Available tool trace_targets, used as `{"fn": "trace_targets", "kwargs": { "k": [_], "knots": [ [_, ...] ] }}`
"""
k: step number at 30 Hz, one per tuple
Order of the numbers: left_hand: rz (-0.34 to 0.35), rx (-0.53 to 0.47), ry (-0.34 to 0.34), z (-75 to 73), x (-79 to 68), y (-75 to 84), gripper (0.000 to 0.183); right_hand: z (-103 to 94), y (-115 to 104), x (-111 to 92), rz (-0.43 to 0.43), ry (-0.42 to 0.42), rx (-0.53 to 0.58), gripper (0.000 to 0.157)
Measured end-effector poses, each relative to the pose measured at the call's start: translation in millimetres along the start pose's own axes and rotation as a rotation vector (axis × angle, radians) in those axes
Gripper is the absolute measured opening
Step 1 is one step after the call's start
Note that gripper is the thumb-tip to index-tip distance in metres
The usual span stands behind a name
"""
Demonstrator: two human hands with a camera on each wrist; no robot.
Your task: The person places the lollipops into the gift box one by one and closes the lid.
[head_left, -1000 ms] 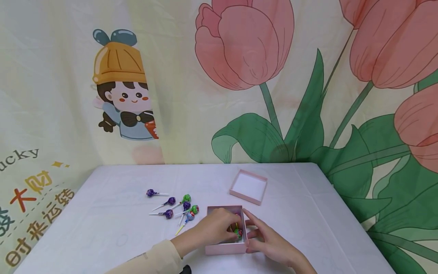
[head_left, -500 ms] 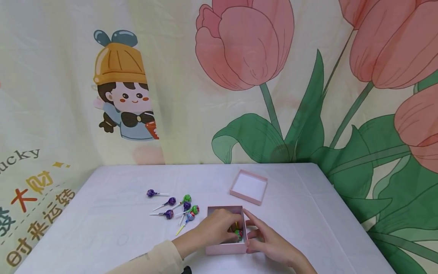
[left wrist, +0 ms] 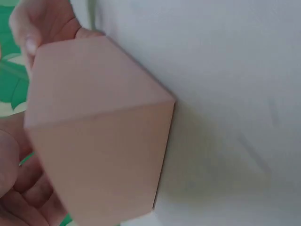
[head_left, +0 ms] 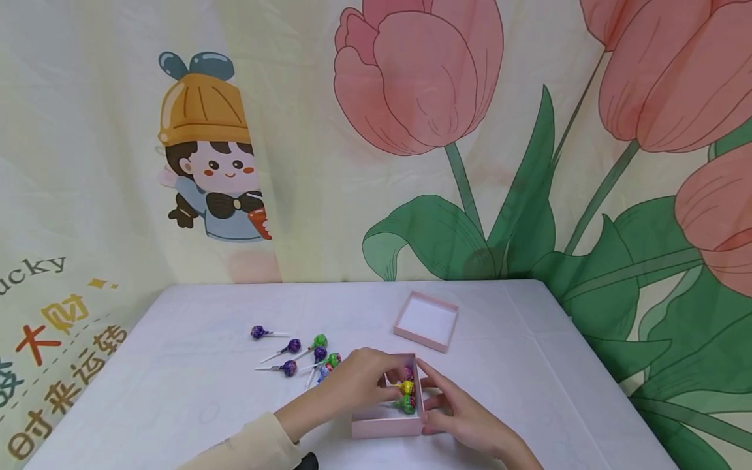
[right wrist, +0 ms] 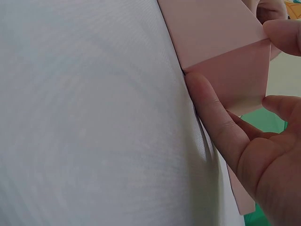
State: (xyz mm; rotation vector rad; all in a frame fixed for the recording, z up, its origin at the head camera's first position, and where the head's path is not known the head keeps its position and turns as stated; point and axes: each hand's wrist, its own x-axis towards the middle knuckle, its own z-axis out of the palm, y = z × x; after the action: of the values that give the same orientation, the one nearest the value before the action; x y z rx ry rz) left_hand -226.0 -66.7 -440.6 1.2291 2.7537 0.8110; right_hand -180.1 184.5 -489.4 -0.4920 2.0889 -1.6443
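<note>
My left hand (head_left: 367, 378) hovers over the left part of a pink box (head_left: 388, 427), fingers bent and thumb apart, with no candy visible between them. Wrapped lollipops lie inside along the right wall: a green one (head_left: 405, 405), a yellow one (head_left: 407, 388) and a purple-pink one (head_left: 408, 373). Outside the box, my right hand (head_left: 464, 411) rests its fingers against the right wall. From the right wrist view, one finger (right wrist: 207, 94) touches a lower corner. The left wrist view shows my left fingers (left wrist: 35, 188) beside the box's outer wall (left wrist: 103, 165).
Several purple, green and blue lollipops, among them a purple one (head_left: 257, 332), lie on the white table (head_left: 194, 385) left of the box. Behind it sits the pink lid (head_left: 425, 320), inside up. A patterned curtain (head_left: 317, 130) hangs at the back.
My left hand has risen out of the box and shifted left, uncovering the lollipops inside and covering part of the blue one on the table. The right hand stays put.
</note>
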Motion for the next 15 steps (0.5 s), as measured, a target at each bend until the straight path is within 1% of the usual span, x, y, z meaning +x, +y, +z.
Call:
{"fn": "trace_targets", "kwargs": {
  "k": [2, 4, 10, 14, 15],
  "knots": [
    [-0.024, -0.002, 0.025, -8.7, -2.9, -2.2, 0.021, 1.0, -0.8, 0.6, 0.015, 0.009, -0.009, 0.085],
    [-0.045, 0.009, 0.069, -17.2, -6.0, -5.8, 0.018, 1.8, -0.7, 1.4, 0.035, 0.020, -0.019, 0.085],
    [-0.144, -0.005, 0.156, -44.9, -15.7, -17.9, 0.017, 2.6, 0.0, 3.2, 0.079, 0.044, -0.033, 0.085],
    [-0.205, -0.022, 0.201, -62.6, -22.5, -31.6, 0.017, 2.5, -2.1, 2.8, 0.083, 0.045, -0.040, 0.085],
    [-0.229, -0.021, 0.211, -66.9, -24.1, -35.8, 0.017, 2.4, -2.7, 2.9, 0.082, 0.045, -0.038, 0.085]
  ]
}}
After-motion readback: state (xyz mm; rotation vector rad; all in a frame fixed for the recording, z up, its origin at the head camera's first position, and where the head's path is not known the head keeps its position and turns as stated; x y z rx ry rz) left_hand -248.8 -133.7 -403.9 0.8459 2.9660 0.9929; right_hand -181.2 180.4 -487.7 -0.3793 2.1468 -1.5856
